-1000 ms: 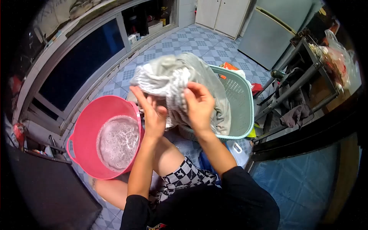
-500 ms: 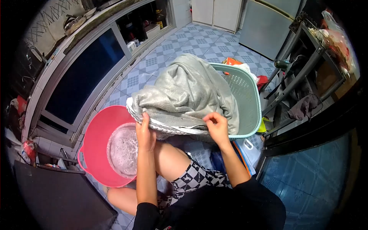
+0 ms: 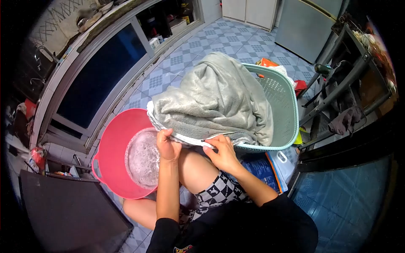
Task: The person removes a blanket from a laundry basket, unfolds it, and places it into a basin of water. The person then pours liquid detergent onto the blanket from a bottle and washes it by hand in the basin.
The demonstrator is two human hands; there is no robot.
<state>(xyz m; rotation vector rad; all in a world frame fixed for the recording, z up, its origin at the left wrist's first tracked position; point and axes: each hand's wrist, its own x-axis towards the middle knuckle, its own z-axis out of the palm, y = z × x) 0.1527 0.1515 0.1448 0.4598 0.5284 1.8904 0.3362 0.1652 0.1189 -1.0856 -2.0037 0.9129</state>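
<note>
A bulky grey cloth lies heaped over the left part of a pale green basket, its white zipped edge towards me. My left hand grips that edge near the cloth's left corner, above my knee. Farther right along the edge, my right hand pinches the cloth's border beside a small dark zipper pull. At the left stands a pink tub with foamy water in it, close to my left hand.
Blue and white packages lie below the basket. A metal rack stands at the right, a fridge at the back. A low window lines the left wall. A dark panel is at the lower left.
The bunched cloth has been spread out over the basket, its zipped edge now towards me. My right hand has moved left along that edge and closed on it. The view has shifted slightly.
</note>
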